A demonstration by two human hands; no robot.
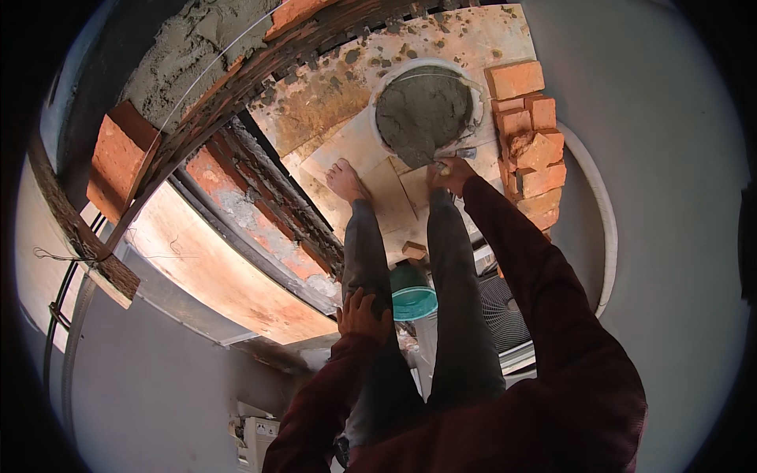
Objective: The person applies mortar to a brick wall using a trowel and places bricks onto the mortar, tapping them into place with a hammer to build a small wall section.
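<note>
My right hand is closed round the short handle of a trowel at the near rim of a round white bucket. Grey wet mortar fills the bucket, and a lump of it covers the trowel's blade, so little metal shows. My left hand lies on my left leg near the knee, fingers spread and holding nothing. Both my feet stand bare on the boards beside the bucket, the right one partly behind my right hand.
Stacked orange bricks edge the boards on the right. At the upper left runs a brick wall topped with mortar, a string stretched along it and a brick at its end. Below the boards are a teal bucket and a fan unit.
</note>
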